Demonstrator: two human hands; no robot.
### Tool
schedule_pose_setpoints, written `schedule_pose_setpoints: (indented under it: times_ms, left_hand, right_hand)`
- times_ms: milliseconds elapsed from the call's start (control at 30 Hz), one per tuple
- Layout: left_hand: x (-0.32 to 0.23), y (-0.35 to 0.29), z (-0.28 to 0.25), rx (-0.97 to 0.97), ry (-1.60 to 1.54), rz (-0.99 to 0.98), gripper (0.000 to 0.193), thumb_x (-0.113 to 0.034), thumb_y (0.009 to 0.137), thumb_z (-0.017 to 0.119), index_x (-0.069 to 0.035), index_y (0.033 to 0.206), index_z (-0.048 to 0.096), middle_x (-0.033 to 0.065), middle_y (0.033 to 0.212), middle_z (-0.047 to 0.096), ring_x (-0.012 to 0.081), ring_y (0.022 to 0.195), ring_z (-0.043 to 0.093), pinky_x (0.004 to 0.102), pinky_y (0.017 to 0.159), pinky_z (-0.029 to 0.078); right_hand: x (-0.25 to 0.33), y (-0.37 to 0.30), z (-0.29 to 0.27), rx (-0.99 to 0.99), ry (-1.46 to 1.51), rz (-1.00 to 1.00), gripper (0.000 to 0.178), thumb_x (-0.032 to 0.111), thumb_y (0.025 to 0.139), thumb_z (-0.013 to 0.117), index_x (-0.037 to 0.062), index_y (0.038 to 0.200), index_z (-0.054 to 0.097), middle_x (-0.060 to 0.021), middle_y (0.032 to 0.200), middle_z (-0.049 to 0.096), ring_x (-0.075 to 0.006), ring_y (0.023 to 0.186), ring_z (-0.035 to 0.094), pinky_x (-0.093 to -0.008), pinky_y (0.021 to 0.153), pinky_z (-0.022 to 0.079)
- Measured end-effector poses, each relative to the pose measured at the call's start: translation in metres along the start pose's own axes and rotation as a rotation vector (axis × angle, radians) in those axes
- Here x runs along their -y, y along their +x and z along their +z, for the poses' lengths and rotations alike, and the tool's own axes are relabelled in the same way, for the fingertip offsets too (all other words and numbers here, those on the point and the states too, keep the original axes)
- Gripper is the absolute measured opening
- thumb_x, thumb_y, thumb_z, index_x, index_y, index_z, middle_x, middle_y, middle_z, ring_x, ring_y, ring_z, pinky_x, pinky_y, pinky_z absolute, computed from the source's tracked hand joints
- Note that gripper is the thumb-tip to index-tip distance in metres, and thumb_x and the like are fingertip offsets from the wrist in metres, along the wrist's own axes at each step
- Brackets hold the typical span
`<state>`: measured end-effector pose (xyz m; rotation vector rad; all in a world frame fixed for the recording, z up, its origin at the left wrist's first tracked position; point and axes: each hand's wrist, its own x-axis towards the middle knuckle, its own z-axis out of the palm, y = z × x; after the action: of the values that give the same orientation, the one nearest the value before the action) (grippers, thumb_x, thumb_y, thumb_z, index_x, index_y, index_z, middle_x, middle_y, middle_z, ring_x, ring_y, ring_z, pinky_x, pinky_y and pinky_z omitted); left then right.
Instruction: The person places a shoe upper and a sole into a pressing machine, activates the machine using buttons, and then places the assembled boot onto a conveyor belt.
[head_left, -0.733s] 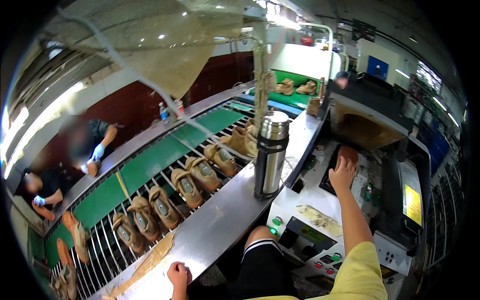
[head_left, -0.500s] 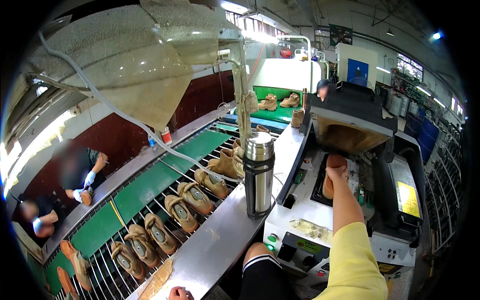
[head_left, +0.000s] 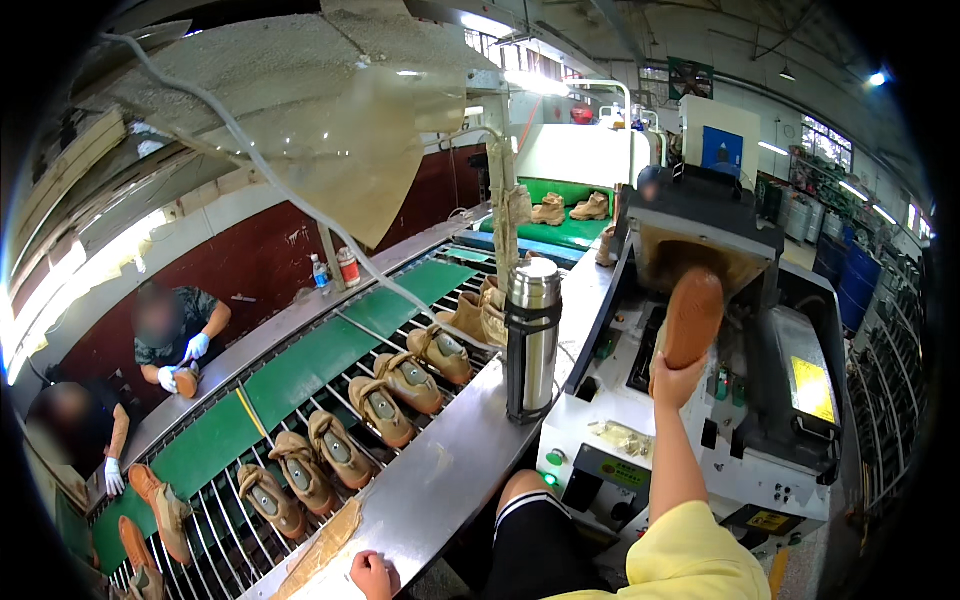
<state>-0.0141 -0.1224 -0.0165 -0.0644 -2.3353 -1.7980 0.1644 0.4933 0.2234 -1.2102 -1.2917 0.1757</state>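
"From where is the scene viewed?"
"From the wearer's head, through the left of two fisheye cameras."
"Which way is it turned?"
"Downward and ahead: the worktop point(head_left: 440, 462) is looked down upon, and the ceiling point(head_left: 660, 25) is taken in above."
"And how near?"
"The right hand point(head_left: 678, 385) is seen near, the yellow sleeve point(head_left: 690, 555) nearer; the blue drum point(head_left: 860, 283), far off."

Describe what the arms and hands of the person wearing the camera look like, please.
The right hand is bare, with no glove or watch showing; a plain, loose yellow sleeve leaves the forearm uncovered. The left hand is gloveless too, but its sleeve is out of view.
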Motion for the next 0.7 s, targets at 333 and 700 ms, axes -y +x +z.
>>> schedule_pose_setpoints:
  times_ms: [333, 700]
  left_hand:
    - [-0.124, -0.035, 0.034, 0.688, -0.196, -0.323, 0.037, -0.020, 0.085, 0.068, -0.002, 0.116, 0.060, 0.0121, 0.109, 0.064, 0.0186, 0.099, 0.060, 0.0324, 0.088, 0.048]
    - [-0.120, 0.002, -0.052, 0.179, -1.339, -0.334, 0.061, -0.033, 0.081, 0.057, 0.002, 0.129, 0.046, 0.0171, 0.121, 0.058, 0.0307, 0.108, 0.059, 0.0437, 0.096, 0.047]
  right_hand:
    - [0.044, -0.110, -0.084, 0.817, 1.082, 0.501, 0.078, -0.003, 0.058, 0.056, 0.0014, 0.133, 0.037, -0.0126, 0.118, 0.053, -0.0295, 0.109, 0.052, -0.0338, 0.095, 0.041]
    - [0.221, -0.328, -0.132, 2.191, 0.771, -0.178, 0.046, 0.034, 0.093, 0.056, 0.0003, 0.125, 0.052, -0.0105, 0.113, 0.061, -0.0207, 0.104, 0.057, -0.0333, 0.090, 0.044]
